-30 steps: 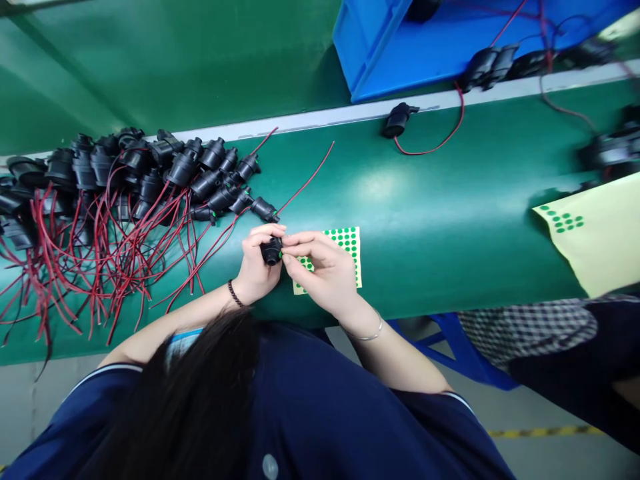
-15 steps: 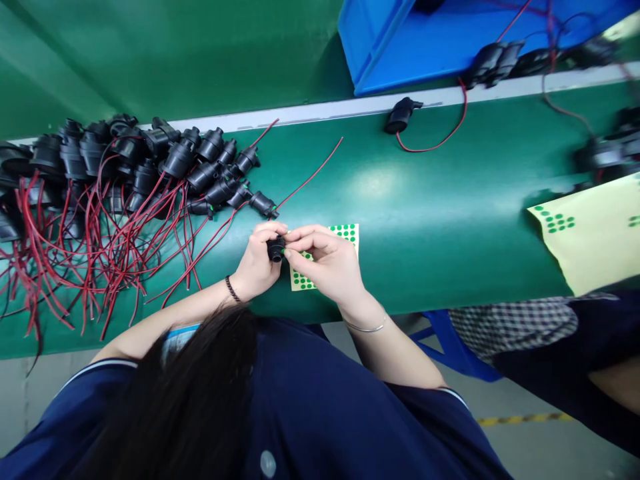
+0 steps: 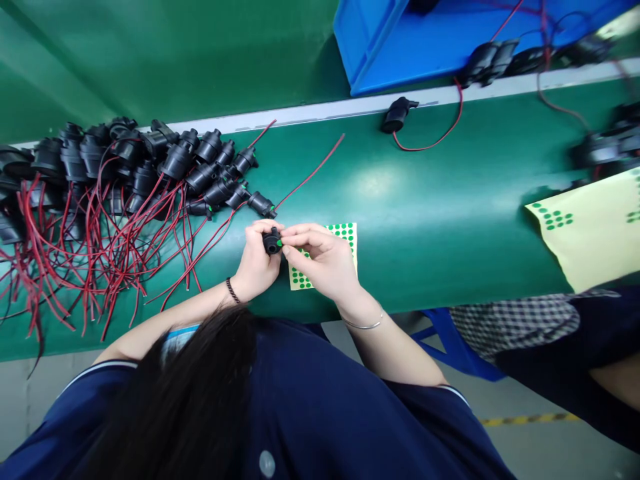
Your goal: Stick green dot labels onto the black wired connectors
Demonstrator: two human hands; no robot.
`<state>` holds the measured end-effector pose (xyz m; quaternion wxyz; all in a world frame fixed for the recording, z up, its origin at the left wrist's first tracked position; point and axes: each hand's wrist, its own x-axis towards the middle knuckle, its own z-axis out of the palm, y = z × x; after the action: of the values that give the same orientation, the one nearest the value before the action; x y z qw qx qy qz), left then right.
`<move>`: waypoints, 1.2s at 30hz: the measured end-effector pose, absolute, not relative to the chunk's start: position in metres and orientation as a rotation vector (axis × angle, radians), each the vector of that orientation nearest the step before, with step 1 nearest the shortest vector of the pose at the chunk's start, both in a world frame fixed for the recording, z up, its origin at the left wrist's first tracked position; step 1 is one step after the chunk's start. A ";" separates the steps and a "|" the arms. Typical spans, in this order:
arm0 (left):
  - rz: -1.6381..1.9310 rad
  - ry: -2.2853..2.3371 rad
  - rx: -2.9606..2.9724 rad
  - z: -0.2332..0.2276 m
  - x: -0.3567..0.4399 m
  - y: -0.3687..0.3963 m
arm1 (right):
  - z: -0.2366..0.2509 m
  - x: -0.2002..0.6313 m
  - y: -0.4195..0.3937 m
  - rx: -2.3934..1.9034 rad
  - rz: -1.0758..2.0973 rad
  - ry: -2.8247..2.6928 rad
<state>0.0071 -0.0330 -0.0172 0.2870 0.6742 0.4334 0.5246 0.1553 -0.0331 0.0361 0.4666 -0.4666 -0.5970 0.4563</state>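
My left hand (image 3: 257, 261) grips a small black plastic connector (image 3: 272, 241) just above the green table's near edge. My right hand (image 3: 323, 260) pinches at the connector's right side, where a green dot shows against the black. Under my right hand lies a yellow sheet of green dot stickers (image 3: 345, 233). A red wire (image 3: 313, 175) runs up and right from the connector.
A big pile of black connectors with red wires (image 3: 115, 193) covers the table's left part. One lone connector with a red wire (image 3: 397, 117) lies by the grey strip. A blue bin (image 3: 380, 40) stands behind. Another sticker sheet (image 3: 595, 230) and another person's clothing are at the right.
My hands stayed together on the connector, shifting only slightly up and left; my right fingertips have closed in on its side. The rest of the table looks the same.
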 end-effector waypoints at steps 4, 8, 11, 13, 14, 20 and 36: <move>1.386 1.168 1.738 -0.015 0.009 -0.034 | 0.033 0.156 -0.033 -1.164 1.180 -1.399; 1.396 1.154 1.750 -0.017 0.008 -0.034 | 0.032 0.154 -0.033 -1.164 1.114 -1.429; 1.431 1.134 1.794 -0.019 0.009 -0.033 | 0.034 0.152 -0.033 -1.158 1.067 -1.452; 1.464 1.129 1.838 -0.019 0.009 -0.033 | 0.035 0.151 -0.033 -1.165 1.037 -1.466; 1.478 1.130 1.861 -0.018 0.009 -0.032 | 0.035 0.150 -0.034 -1.169 1.020 -1.475; 1.490 1.130 1.942 -0.014 0.007 -0.031 | 0.037 0.152 -0.034 -1.135 1.103 -1.433; 1.385 1.212 1.667 -0.001 0.007 -0.033 | 0.037 0.155 -0.025 -1.018 1.352 -1.234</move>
<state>0.0071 -0.0331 -0.0012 0.3232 0.6353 0.4620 0.5277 0.1550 -0.0250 0.0367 0.5001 -0.4210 -0.5101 0.5590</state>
